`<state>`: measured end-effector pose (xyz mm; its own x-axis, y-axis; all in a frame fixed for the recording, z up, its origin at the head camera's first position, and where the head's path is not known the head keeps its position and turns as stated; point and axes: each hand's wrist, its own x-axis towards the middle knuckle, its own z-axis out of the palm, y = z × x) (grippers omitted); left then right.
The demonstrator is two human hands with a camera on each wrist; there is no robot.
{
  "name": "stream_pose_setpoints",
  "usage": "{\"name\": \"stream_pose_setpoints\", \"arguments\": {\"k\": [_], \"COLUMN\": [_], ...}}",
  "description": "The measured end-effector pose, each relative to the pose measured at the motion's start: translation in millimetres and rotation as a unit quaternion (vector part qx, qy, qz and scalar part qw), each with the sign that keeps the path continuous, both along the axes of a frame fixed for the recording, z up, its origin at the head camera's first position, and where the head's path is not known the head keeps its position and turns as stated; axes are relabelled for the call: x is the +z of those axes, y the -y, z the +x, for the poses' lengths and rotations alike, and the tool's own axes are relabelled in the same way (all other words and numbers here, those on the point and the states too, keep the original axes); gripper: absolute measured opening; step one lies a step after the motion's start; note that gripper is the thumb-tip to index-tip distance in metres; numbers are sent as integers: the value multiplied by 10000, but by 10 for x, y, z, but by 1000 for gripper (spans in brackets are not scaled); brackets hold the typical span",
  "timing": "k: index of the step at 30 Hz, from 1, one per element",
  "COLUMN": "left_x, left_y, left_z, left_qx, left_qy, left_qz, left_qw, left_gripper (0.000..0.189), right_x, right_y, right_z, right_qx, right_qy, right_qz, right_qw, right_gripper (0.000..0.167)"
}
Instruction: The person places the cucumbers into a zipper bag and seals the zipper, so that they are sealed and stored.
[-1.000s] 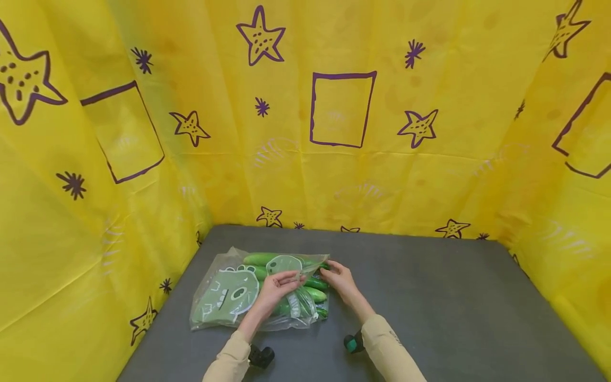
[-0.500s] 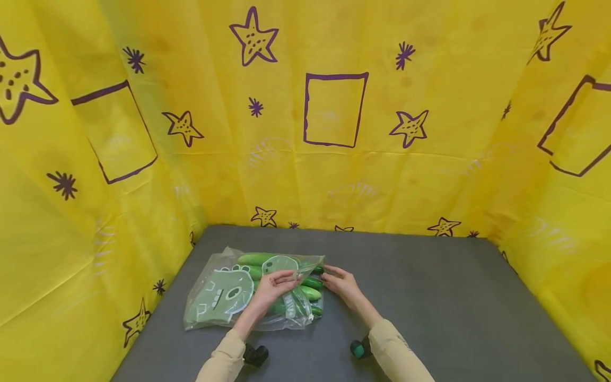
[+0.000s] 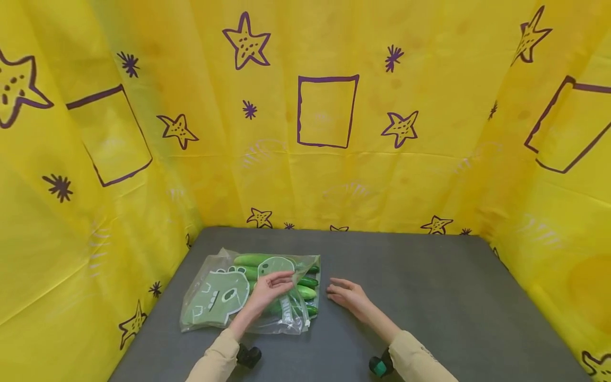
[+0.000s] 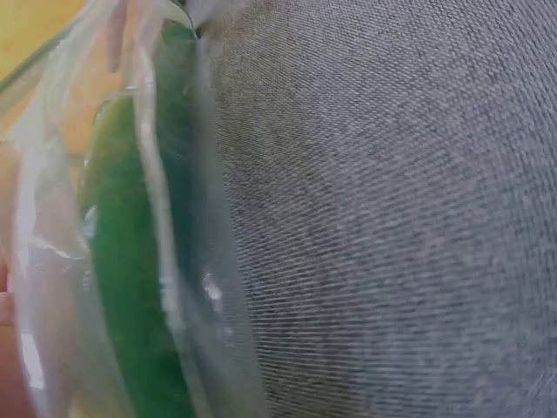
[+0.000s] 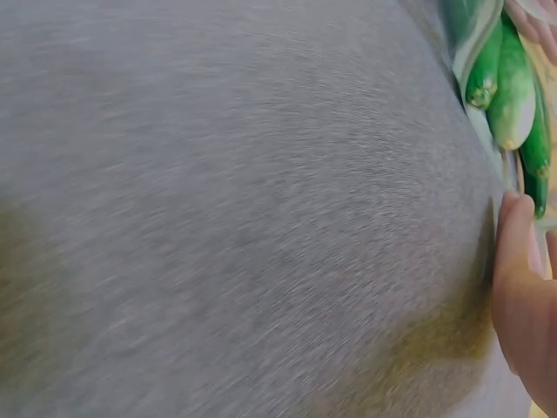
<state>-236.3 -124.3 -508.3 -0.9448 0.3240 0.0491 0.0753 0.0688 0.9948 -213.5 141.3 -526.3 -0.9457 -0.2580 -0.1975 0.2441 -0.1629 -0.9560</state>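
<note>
A clear zip bag [image 3: 215, 268] printed with a green cartoon creature lies on the left part of the grey table, its mouth facing right. Several green cucumbers [image 3: 305, 292] lie side by side inside, ends toward the mouth; another view of a cucumber [image 4: 130, 261] through the film is in the left wrist view. My left hand [image 3: 271, 291] holds the upper layer of the bag up at its mouth edge, thumb below the fingers. To the right of the mouth, my right hand [image 3: 350, 300] hovers with relaxed fingers, holding nothing; in the right wrist view its fingers [image 5: 515, 231] point toward the cucumbers.
The grey table [image 3: 420, 286] extends to the right of the bag. Yellow curtains [image 3: 353, 196] with purple stars and outlines enclose the back and both sides. Black wrist devices [image 3: 249, 355] sit under both forearms.
My right hand has drawn away from the bag's mouth, moving right and toward me. My left hand stays at the upper layer. The view has shifted slightly to the right.
</note>
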Motion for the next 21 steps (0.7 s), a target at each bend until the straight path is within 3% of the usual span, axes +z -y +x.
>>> {"name": "stream_pose_setpoints", "arguments": {"k": [7, 11, 13, 16, 18, 21], "left_x": [164, 325, 418, 550, 629, 708], "left_y": [-7, -17, -20, -28, -51, -124], "left_z": [-12, -94, -153, -251, -319, -413], "left_qx": [-419, -871, -1051, -1183, -1222, -1049], "left_qy": [153, 157, -25, -387, -762, -1137], "left_qz": [-542, -808, -1059, -1616, -2054, -2665], "left_qw": [9975, 9928, 9888, 9790, 9680, 9513], "left_gripper": [45, 41, 39, 35, 33, 29], "right_x": [46, 56, 59, 61, 63, 60], "right_y": [-72, -101, -107, -100, -90, -74], "right_z": [193, 302, 356, 422, 453, 478], "right_qx": [218, 241, 252, 263, 254, 226], "right_qy": [221, 324, 354, 393, 396, 386], "right_qz": [-6, -49, -75, -92, -71, -73], "right_qw": [9995, 9992, 9990, 9988, 9989, 9990], "right_gripper": [58, 58, 58, 59, 59, 59]}}
